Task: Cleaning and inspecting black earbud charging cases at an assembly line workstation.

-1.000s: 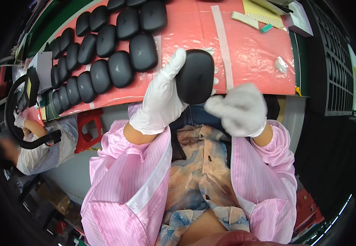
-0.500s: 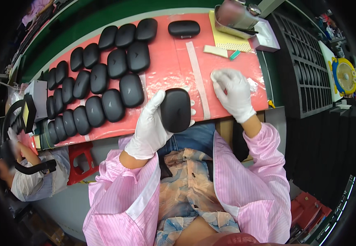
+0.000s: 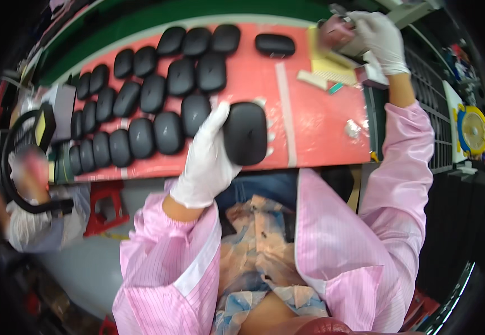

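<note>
My left hand, in a white glove, holds a smooth black oval case above the table's front edge. Its thumb lies along the case's left side, and fingertips show at the right. My gloved right hand reaches to the far right corner, at the top of a pinkish bottle. Blur and the hand's own back hide whether its fingers grip the bottle. Several like cases stand in rows on the left of the table, one of them a black case. Another black case lies apart at the back.
A pink-red mat covers the table. Near the bottle lie a yellow sheet, a pale strip and a small green block. A yellow-blue fan stands at far right. At left are a black ring-shaped arm and a co-worker's sleeve.
My right hand has moved from above the mat, away and to the right, to the bottle. My left hand still holds the case, slightly farther from me. The view has shifted a little.
</note>
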Demonstrator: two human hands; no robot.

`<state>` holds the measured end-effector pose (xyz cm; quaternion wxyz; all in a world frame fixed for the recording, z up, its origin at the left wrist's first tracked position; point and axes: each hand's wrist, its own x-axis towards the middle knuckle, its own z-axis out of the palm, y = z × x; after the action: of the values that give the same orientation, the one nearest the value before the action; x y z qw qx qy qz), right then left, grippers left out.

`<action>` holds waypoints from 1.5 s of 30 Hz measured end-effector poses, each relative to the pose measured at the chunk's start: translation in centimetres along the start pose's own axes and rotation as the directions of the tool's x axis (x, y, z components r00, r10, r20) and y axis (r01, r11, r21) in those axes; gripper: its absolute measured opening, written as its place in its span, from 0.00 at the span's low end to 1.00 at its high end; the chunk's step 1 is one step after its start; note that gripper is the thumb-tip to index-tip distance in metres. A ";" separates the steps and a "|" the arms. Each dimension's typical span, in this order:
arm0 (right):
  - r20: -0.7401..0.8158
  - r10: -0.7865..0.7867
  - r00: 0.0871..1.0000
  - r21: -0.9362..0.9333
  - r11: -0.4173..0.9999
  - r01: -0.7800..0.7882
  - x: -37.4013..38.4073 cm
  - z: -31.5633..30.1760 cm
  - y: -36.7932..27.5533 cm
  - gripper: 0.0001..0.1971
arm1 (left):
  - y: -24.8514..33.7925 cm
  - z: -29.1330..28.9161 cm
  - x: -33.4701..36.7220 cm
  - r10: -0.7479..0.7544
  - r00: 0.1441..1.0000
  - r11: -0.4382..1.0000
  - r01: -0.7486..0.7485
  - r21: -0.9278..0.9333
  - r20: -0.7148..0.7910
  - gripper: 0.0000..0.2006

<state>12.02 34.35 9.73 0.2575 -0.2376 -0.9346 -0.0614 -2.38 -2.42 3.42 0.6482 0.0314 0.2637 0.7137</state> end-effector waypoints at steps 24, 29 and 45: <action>-0.195 -0.328 0.924 0.637 0.674 0.374 -15.7 0.8 -22.4 0.23 | -1.4 -1.6 0.4 0.134 0.988 0.983 -0.124 -0.132 0.071 0.28; -0.310 0.037 0.950 0.726 0.655 0.211 -18.8 3.5 -26.7 0.19 | -2.2 -0.1 0.3 0.264 0.962 0.963 -0.267 -0.038 -0.065 0.30; -0.330 0.201 0.923 0.781 0.606 0.147 -19.0 2.5 -24.4 0.15 | -2.5 0.3 1.3 0.290 0.927 0.956 -0.290 0.036 -0.237 0.23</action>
<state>13.67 5.65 -1.96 0.5148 -0.0958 -0.7903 0.3180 -0.19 -1.07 2.31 0.4992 -0.0162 0.3325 0.8000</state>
